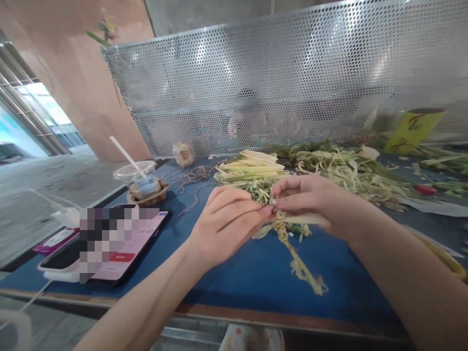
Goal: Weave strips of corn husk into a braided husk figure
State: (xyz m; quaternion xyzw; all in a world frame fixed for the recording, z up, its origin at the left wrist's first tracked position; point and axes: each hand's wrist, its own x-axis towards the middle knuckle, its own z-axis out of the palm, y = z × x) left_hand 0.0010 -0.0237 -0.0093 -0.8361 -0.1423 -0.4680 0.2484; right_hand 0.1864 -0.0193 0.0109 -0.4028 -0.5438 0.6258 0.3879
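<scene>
My left hand (228,222) and my right hand (316,197) meet at the fingertips above the middle of the blue table. Both are closed in a pinch at the top end of a pale, knotted corn husk braid (283,231). The braid dangles below the fingers and ends in a loose, frayed tail near the table's front. The exact grip point is hidden by the fingers. Just behind lies a heap of small green plant bits (261,190). Beyond that is a stack of pale yellow-green husks (252,165).
Loose husks (343,170) pile up at the back right, near a yellow-green container (413,129). Phones (120,258) and a plastic cup (137,173) with a straw stand left. Brown cord (195,175) lies behind my left hand. A perforated metal screen (278,83) borders the table's back.
</scene>
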